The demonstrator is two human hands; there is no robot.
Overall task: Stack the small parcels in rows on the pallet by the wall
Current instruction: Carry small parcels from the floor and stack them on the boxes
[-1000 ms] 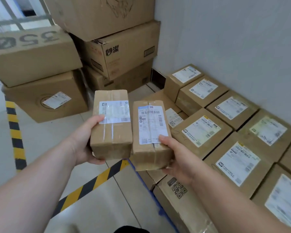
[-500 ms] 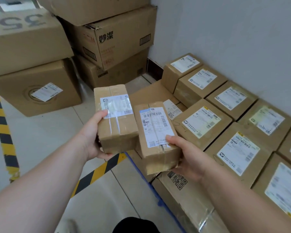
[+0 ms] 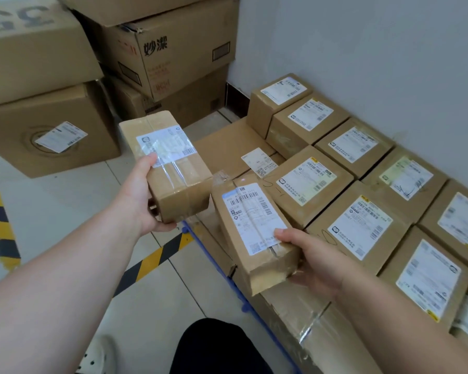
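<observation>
My left hand (image 3: 143, 195) grips a small brown parcel (image 3: 181, 182) with a white label, held in the air over the floor, left of the stack. My right hand (image 3: 312, 261) grips a second labelled parcel (image 3: 250, 233), tilted and low over the near left corner of the stack. Several small labelled parcels (image 3: 360, 228) lie in rows along the grey wall, on flat cartons (image 3: 227, 141) over a blue pallet edge (image 3: 222, 268). A bare carton patch lies in front of my right parcel.
Large cardboard boxes (image 3: 46, 130) are piled at the back left, reaching the corner (image 3: 173, 58). Yellow-black hazard tape (image 3: 152, 261) crosses the tiled floor. My dark trouser leg (image 3: 216, 346) and a shoe (image 3: 97, 357) show at the bottom.
Both parcels have moved apart. My right hand has lowered its parcel toward the stack's near corner, and the left parcel has swung left and tilted. The view has come closer to the pallet.
</observation>
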